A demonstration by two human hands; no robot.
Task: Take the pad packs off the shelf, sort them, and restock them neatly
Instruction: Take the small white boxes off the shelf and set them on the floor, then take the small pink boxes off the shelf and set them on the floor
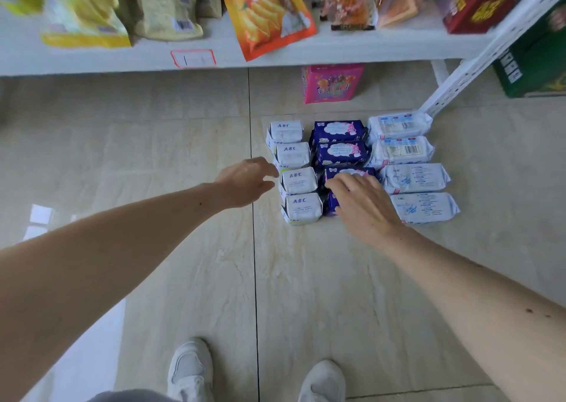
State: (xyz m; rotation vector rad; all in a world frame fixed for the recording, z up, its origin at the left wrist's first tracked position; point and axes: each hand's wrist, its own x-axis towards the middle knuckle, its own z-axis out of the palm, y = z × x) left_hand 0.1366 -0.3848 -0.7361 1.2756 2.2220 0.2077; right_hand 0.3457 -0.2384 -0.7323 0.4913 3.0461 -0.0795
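Note:
Pad packs lie on the tiled floor in three columns. On the left are several white ABC packs point(295, 175), in the middle several dark blue packs point(338, 132), on the right several white packs with blue print point(413, 178). My left hand point(248, 182) hovers just left of the third ABC pack, its fingers relaxed and holding nothing. My right hand point(364, 201) lies spread over the nearest dark blue pack point(332, 204), fingers resting on it and hiding most of it.
A white shelf point(92, 61) with snack bags and a red-framed price tag point(193, 58) overhangs the floor. A pink box point(333, 83) stands behind the packs, beside a slanted white shelf post point(459, 74). A green carton point(534, 64) sits far right. My white shoes point(190, 368) are at the bottom.

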